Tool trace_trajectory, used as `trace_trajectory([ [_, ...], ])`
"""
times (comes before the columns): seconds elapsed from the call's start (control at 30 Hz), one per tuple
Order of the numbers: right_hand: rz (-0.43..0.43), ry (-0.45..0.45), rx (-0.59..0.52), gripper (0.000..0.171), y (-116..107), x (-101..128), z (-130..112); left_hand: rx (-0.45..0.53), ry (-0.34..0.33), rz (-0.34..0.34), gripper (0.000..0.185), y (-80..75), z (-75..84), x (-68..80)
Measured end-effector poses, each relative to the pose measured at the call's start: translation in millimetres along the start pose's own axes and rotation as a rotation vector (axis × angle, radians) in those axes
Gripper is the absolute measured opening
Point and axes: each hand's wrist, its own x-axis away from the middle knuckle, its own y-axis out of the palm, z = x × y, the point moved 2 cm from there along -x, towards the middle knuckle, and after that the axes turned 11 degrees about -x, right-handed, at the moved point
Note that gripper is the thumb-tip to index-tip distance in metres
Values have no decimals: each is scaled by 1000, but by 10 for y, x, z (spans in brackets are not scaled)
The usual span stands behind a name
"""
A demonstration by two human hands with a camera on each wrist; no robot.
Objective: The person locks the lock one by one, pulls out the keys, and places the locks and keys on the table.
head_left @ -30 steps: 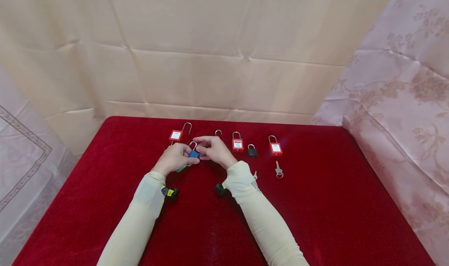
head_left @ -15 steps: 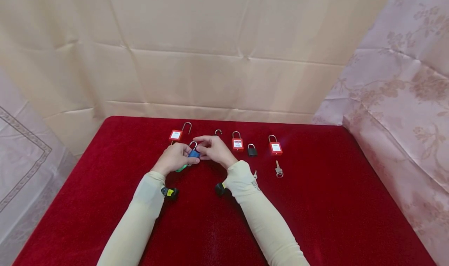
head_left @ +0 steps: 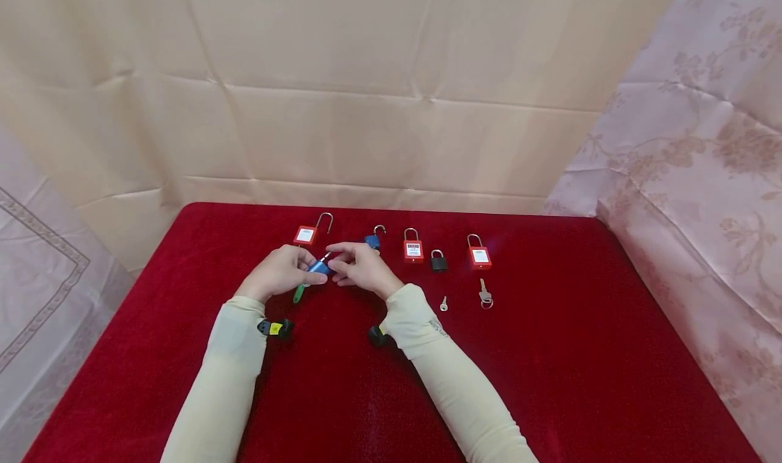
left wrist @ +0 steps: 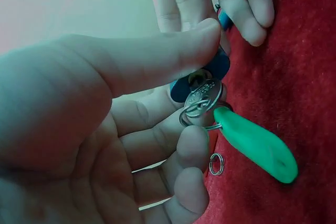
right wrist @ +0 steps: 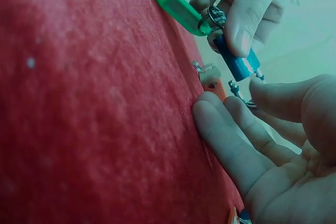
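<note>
My left hand (head_left: 277, 273) holds a small blue padlock (right wrist: 239, 61) between thumb and fingers, above the table. A key (left wrist: 202, 98) sits at the padlock's keyhole end, and from its ring hangs a green tag (left wrist: 257, 145). The padlock lies tilted, its shackle (right wrist: 241, 95) pointing toward my right hand (head_left: 363, 269). One shackle end stands free of the body in the right wrist view. There my right thumb and forefinger pinch the shackle's curve, partly covering it. The other right fingers reach out loosely.
Behind the hands lie a red padlock (head_left: 306, 235) with its shackle raised and another blue padlock (head_left: 373, 241). To the right are a red padlock (head_left: 413, 250), a black padlock (head_left: 438, 263), another red padlock (head_left: 479, 258), a small key (head_left: 444, 305) and a ringed key (head_left: 485, 294).
Both hands have shifted left with the blue padlock, which now leans over more. The green tag hangs lower and further left. The other blue padlock and the small key have come into fuller view.
</note>
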Motion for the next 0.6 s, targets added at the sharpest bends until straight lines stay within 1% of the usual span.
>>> trace_trajectory([
  [0.17,58,-17,-54,31,5,-1,-12,8,11,16,31,-12,13,6],
  [0.27,92,-53,-96,28,-8,-7,-28,14,26,46,31,-16,29,1],
  [0.37,105,-103,-134,28,-42,-10,-68,22,41,84,31,-5,50,-19],
  [0.47,126,-154,-147,29,-109,3,-136,44,83,122,34,22,102,-47],
  [0.6,165,-200,-131,26,-217,47,-243,88,143,140,34,62,186,-72],
])
